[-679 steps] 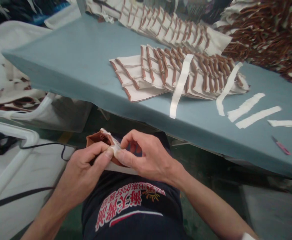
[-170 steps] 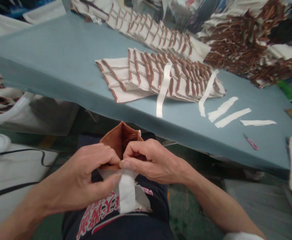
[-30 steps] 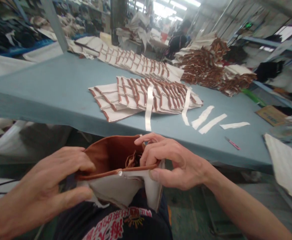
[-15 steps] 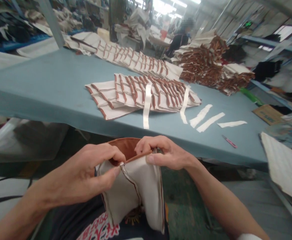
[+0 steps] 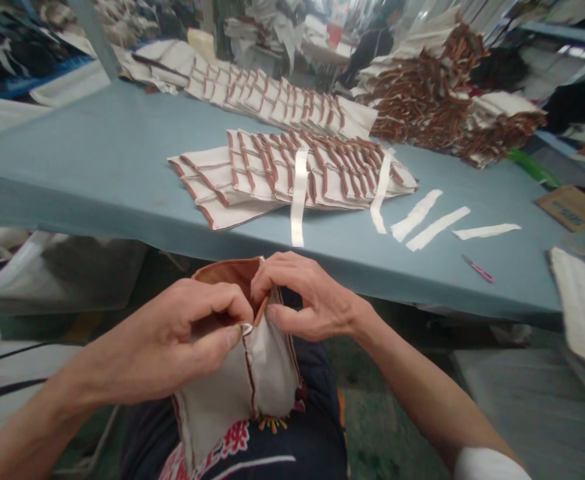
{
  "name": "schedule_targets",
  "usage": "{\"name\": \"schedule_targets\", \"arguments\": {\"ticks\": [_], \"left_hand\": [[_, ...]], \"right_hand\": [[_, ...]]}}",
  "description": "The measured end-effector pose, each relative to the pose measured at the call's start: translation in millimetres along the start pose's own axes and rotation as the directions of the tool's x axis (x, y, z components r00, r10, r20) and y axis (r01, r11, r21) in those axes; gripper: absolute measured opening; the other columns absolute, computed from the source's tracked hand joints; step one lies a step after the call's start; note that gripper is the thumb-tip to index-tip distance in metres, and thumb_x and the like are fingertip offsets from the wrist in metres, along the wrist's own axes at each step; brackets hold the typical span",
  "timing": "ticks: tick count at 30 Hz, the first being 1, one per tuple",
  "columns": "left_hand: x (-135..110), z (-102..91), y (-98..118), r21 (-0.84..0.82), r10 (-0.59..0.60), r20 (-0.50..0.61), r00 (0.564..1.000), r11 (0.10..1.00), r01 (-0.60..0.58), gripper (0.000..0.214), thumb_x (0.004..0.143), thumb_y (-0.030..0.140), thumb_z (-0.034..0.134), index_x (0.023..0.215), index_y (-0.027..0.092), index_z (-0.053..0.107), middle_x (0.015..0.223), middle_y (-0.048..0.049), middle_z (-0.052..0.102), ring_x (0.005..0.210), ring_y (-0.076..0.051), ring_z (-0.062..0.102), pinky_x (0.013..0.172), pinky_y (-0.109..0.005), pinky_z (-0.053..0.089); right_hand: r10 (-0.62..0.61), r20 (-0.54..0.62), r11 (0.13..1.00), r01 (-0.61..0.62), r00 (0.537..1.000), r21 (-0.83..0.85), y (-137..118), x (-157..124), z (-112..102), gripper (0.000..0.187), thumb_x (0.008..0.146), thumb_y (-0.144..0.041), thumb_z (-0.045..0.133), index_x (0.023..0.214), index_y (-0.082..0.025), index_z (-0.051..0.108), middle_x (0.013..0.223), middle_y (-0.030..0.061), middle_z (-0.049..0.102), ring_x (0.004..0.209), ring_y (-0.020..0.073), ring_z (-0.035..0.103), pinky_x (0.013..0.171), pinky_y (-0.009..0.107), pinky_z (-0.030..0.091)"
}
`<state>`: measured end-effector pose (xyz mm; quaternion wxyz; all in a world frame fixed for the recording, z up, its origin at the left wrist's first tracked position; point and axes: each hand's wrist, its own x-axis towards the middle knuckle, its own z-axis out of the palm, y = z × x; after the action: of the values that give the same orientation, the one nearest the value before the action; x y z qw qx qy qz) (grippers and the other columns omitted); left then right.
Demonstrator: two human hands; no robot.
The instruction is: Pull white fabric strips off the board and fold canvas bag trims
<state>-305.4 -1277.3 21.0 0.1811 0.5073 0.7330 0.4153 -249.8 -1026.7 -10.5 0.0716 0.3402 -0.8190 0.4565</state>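
Cream fabric pouch gripped at the rim by both hands

Pouch is mouth-up in front of the wearer's dark garment with red lettering, on the near side of the blue-grey covered table. Can't tell whether its bottom touches the lap. Brown fabric lining shows at the open mouth.

Left hand: thumb and index pinched together on the rim, just beside the brown-edged vertical seam; a small white bit sits at the seam top. Right hand: clamped on the rim right of the seam, thumb outside, fingers curled into the mouth.

Step in hand, my read: working the rim edge around that seam. Next move likely calls for firm fingertip pinches both sides of the seam, edge kept level, lining not slipping.

On table: overlapping row of cream, brown-edged folded fabric pieces, a white strip lying across it, three loose white strips to the right, small pink-handled cutting tool near the front edge. Brown-and-cream fabric heap behind.
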Motion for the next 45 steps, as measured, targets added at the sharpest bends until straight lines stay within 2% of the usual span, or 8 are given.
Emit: {"name": "schedule_targets", "arguments": {"ticks": [5, 10, 16, 24, 30, 36, 41, 45], "left_hand": [[-1.9, -6.3, 5.7, -0.026, 0.022, -0.068, 0.997, 0.999, -0.023, 0.021, 0.091, 0.010, 0.053, 0.079, 0.022, 0.066, 0.076, 0.0063, 0.068, 0.063, -0.009, 0.060, 0.058, -0.017, 0.045], [-12.4, -5.2, -1.5, -0.101, -0.016, -0.051, 0.999, 0.995, 0.011, 0.019, 0.089, 0.011, 0.054, 0.083, 0.023, 0.067, 0.081, 0.0066, 0.068, 0.065, -0.009, 0.060, 0.059, -0.018, 0.045], [-18.4, -6.7, -3.2, -0.085, 0.006, -0.082, 0.997, 0.996, -0.013, 0.021, 0.095, 0.014, 0.056, 0.079, 0.022, 0.068, 0.071, 0.0072, 0.067, 0.057, -0.008, 0.058, 0.055, -0.018, 0.041], [-21.4, -13.2, -0.9, -0.167, -0.001, -0.073, 0.997, 0.986, -0.012, 0.024, 0.098, 0.016, 0.060, 0.080, 0.022, 0.074, 0.066, 0.0079, 0.068, 0.055, -0.008, 0.057, 0.054, -0.018, 0.040], [-22.4, -17.9, 5.5, -0.281, -0.096, 0.022, 0.995, 0.955, 0.098, 0.019, 0.093, 0.024, 0.065, 0.075, 0.020, 0.073, 0.066, 0.0061, 0.067, 0.056, -0.009, 0.057, 0.052, -0.017, 0.041], [-23.0, -19.5, 4.0, -0.301, -0.121, 0.020, 0.992, 0.946, 0.122, 0.020, 0.092, 0.026, 0.064, 0.075, 0.019, 0.073, 0.067, 0.0052, 0.067, 0.057, -0.010, 0.057, 0.054, -0.017, 0.043], [-25.4, -21.2, 1.6, -0.283, -0.185, 0.071, 0.980, 0.939, 0.197, 0.026, 0.092, 0.033, 0.064, 0.073, 0.018, 0.070, 0.063, 0.0038, 0.060, 0.055, -0.010, 0.051, 0.051, -0.019, 0.037], [-26.2, -22.0, -0.2, -0.318, -0.171, 0.077, 0.982, 0.930, 0.187, 0.029, 0.095, 0.037, 0.062, 0.077, 0.017, 0.073, 0.065, 0.0031, 0.062, 0.058, -0.011, 0.054, 0.054, -0.019, 0.040]], "right_hand": [[-0.063, -0.114, 0.997, 0.068, 0.992, 0.048, -16.7, 13.4, 13.0, 0.013, 0.091, -0.032, 0.070, 0.094, -0.024, 0.059, 0.090, -0.0006, 0.070, 0.083, 0.0186, 0.061, 0.090, 0.036, 0.049], [-0.022, -0.105, 0.990, 0.037, 0.994, 0.138, -15.6, 19.2, 23.9, 0.018, 0.090, -0.031, 0.074, 0.089, -0.024, 0.057, 0.084, -0.0034, 0.064, 0.077, 0.0160, 0.056, 0.085, 0.033, 0.045], [0.092, -0.025, 0.939, -0.078, 0.995, 0.335, -15.2, 25.8, 29.7, 0.022, 0.091, -0.032, 0.075, 0.082, -0.022, 0.057, 0.080, -0.0044, 0.059, 0.074, 0.0136, 0.051, 0.075, 0.030, 0.041], [0.291, 0.223, 0.736, -0.367, 0.930, 0.569, -20.7, 35.4, 35.1, 0.050, 0.086, -0.056, 0.088, 0.078, -0.022, 0.052, 0.070, -0.0072, 0.049, 0.065, 0.0102, 0.038, 0.060, 0.025, 0.033], [0.296, 0.281, 0.696, -0.408, 0.913, 0.591, -22.9, 42.3, 35.9, 0.052, 0.082, -0.054, 0.092, 0.074, -0.021, 0.053, 0.068, -0.0075, 0.048, 0.064, 0.0095, 0.037, 0.059, 0.025, 0.032], [0.328, 0.283, 0.690, -0.434, 0.901, 0.580, -23.1, 45.0, 39.2, 0.053, 0.079, -0.055, 0.093, 0.074, -0.022, 0.052, 0.069, -0.0080, 0.047, 0.063, 0.0091, 0.036, 0.058, 0.025, 0.032], [0.336, 0.297, 0.685, -0.448, 0.894, 0.574, -23.0, 46.1, 40.2, 0.055, 0.078, -0.059, 0.092, 0.074, -0.022, 0.052, 0.069, -0.0083, 0.045, 0.063, 0.0092, 0.034, 0.058, 0.025, 0.031], [0.329, 0.299, 0.680, -0.444, 0.896, 0.583, -22.3, 47.2, 40.3, 0.053, 0.079, -0.057, 0.092, 0.075, -0.021, 0.053, 0.069, -0.0076, 0.047, 0.064, 0.0096, 0.036, 0.058, 0.024, 0.030]]}}
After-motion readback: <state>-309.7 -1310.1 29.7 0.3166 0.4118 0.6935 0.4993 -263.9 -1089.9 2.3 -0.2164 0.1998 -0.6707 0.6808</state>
